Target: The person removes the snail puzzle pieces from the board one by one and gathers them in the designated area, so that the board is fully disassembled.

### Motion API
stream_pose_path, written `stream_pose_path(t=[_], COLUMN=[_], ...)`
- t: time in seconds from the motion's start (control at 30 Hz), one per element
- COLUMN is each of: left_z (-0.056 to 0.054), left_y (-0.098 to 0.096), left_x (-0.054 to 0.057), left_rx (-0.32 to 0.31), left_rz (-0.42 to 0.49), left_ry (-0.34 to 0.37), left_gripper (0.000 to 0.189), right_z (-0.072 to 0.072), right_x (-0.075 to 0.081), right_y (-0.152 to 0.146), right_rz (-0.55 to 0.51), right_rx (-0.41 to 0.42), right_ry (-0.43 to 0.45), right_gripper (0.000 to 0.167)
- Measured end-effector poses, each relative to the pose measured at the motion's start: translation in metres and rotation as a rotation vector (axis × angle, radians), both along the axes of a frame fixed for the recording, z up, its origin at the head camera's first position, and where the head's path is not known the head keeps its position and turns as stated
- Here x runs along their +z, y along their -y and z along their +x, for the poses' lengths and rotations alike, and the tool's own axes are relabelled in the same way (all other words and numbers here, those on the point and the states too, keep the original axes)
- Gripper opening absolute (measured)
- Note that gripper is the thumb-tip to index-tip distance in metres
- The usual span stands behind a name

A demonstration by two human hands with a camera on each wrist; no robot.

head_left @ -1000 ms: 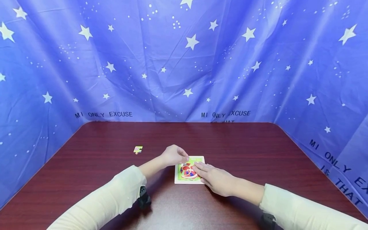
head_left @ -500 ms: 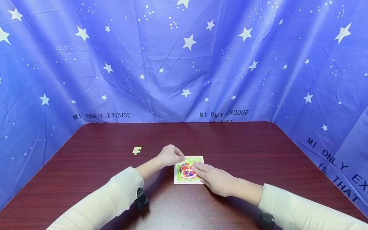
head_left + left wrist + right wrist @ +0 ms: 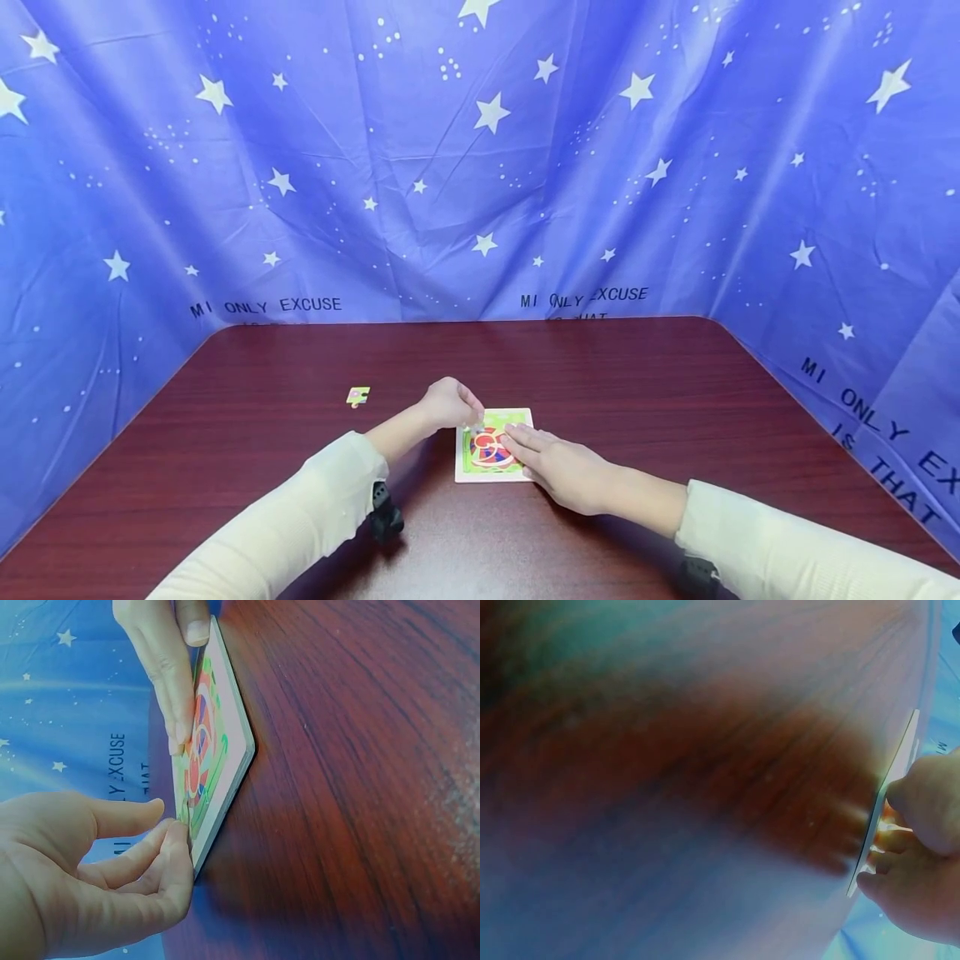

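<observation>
Left hand [image 3: 452,405] is barely shifting: bent fingers, pinch unclear, at puzzle's [image 3: 489,454] ten o'clock | Right hand [image 3: 572,473] is resting, fingers straight, at three | Loose piece [image 3: 357,396] is lying apart; assembly seemingly continuing

Head view forward-down, wrist views close, sideways, sharing board [image 3: 237,742]

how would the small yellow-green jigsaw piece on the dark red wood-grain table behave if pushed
The small yellow-green jigsaw piece lies flat, so it probably won't roll; looking thin, it's likely light. Sheen on the dark red table suggests it may slide.
</observation>
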State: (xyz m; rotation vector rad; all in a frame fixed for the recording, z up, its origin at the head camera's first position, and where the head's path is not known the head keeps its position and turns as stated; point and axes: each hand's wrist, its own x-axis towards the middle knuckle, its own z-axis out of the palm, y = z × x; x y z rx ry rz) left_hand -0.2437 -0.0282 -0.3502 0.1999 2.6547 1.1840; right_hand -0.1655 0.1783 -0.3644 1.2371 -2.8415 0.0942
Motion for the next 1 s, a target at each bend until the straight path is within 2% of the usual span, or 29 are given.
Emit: stream_pose_path(t=[0.43, 0.67, 0.83, 1.0], left_z=[0.001, -0.001, -0.001, -0.001], left_y=[-0.007, -0.011, -0.012, -0.010], left_x=[-0.002, -0.004, -0.002, -0.002], left_rx=[0.039, 0.069, 0.071, 0.089], left_rz=[-0.012, -0.018, 0.046, 0.160], left_ry=[0.020, 0.024, 0.027, 0.076], left_gripper=[0.010, 0.013, 0.013, 0.008], right_z=[0.000, -0.001, -0.001, 0.000], right_x=[-0.003, -0.002, -0.003, -0.002], right_y=[-0.002, -0.002, -0.002, -0.001], right_rz=[0.017, 0.006, 0.006, 0.006], right_rx=[0.019, 0.003, 0.010, 0.006], right_ry=[-0.044, -0.026, -0.031, -0.019], right_gripper=[0.045, 0.046, 0.045, 0.046])
